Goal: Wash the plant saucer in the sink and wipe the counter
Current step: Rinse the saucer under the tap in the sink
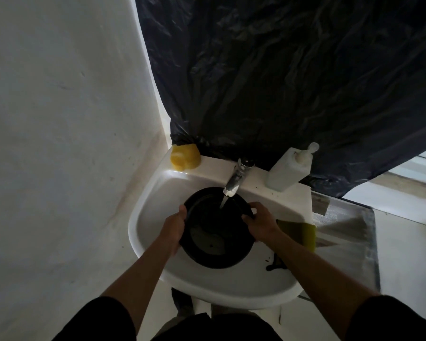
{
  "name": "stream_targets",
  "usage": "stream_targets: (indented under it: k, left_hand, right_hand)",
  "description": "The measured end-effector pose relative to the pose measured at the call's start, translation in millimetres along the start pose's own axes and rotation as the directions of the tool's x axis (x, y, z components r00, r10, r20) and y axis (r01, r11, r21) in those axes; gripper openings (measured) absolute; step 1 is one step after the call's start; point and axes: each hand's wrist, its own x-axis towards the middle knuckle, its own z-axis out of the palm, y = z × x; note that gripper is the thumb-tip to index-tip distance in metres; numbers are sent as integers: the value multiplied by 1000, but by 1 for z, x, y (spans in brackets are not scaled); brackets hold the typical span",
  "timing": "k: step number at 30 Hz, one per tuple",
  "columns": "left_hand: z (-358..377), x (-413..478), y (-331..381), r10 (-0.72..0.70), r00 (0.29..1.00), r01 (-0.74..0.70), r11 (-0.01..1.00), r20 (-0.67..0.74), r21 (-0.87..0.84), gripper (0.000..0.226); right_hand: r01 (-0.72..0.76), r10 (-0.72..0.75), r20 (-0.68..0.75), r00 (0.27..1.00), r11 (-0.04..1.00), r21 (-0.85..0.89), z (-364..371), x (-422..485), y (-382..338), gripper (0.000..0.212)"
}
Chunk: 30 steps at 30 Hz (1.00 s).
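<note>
A round black plant saucer (213,232) is held over the white sink (153,212), tilted slightly, with muddy water pooled inside it. Water runs from the chrome tap (236,179) into the saucer's far part. My left hand (174,230) grips the saucer's left rim. My right hand (261,223) grips its right rim, fingers curled over the edge.
A yellow sponge (305,233) lies on the sink's right rim next to a grey cloth (347,232) on the counter. A soap pump bottle (290,171) stands back right, a yellow object (185,156) back left. Dark dirt marks (276,264) sit on the front right rim. Black plastic sheeting (293,82) hangs behind.
</note>
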Motion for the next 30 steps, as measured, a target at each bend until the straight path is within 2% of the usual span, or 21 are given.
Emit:
stream_targets:
  k: [2, 5, 7, 9, 10, 12, 16, 23, 30]
  left_hand:
    - [-2, 3, -1, -5, 1000, 5, 1000, -2, 5, 74]
    - [-4, -2, 0, 20, 1000, -20, 999, -8, 34, 66]
    - [-2, -12, 3, 124, 992, -118, 980, -26, 159, 59]
    - [1, -19, 5, 258, 965, -229, 914, -43, 336, 48]
    - [3, -21, 4, 280, 959, -246, 895, -39, 373, 41]
    - [5, -22, 2, 263, 965, -239, 887, -9, 395, 34]
    - [7, -17, -4, 213, 977, -197, 876, 13, 439, 38]
    - [11, -15, -10, 173, 985, -165, 923, 9, 348, 36]
    - [7, -16, -12, 138, 990, -137, 936, 22, 324, 34]
  right_hand:
    - [21, -21, -17, 1000, 1000, 11, 1, 2, 1, 32]
    - [27, -27, -11, 1000, 999, 44, -1, 5, 1, 30]
    - [39, -38, -17, 999, 998, 46, -3, 6, -1, 31]
    - [61, -59, -37, 998, 997, 46, -5, 6, -5, 32]
    - [70, -69, -40, 997, 997, 39, -7, 6, -6, 32]
    - [93, -92, -49, 995, 996, 9, -9, 7, -7, 33]
    - [133, -133, -94, 987, 991, -8, -16, 3, -8, 36]
    - [211, -212, -156, 965, 977, -23, -24, -9, -13, 28]
    - [229, -224, -146, 964, 973, 18, -24, -10, -16, 25]
